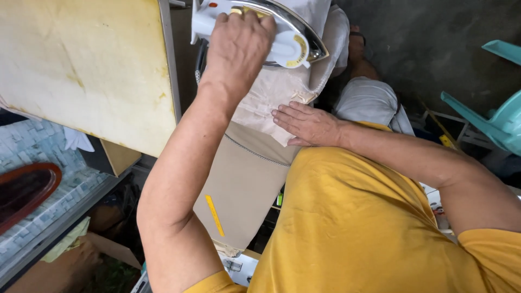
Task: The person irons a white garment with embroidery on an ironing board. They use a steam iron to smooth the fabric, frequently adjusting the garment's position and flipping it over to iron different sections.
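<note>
My left hand [239,46] grips the handle of a white and silver clothes iron [282,38], which rests on a pale cream garment [271,100] at the far end of a beige ironing board [244,184]. My right hand [306,123] lies flat, palm down, on the near edge of the garment with its fingers spread, just below the iron. More of the white cloth hangs off the board beyond the iron. I wear a yellow shirt [347,228].
A stained yellowish board [87,65] stands to the left of the ironing board. Folded white cloth [369,100] lies to the right, and a turquoise plastic chair [499,119] stands at the right edge. Grey tiles and a dark oval object [24,187] are at lower left.
</note>
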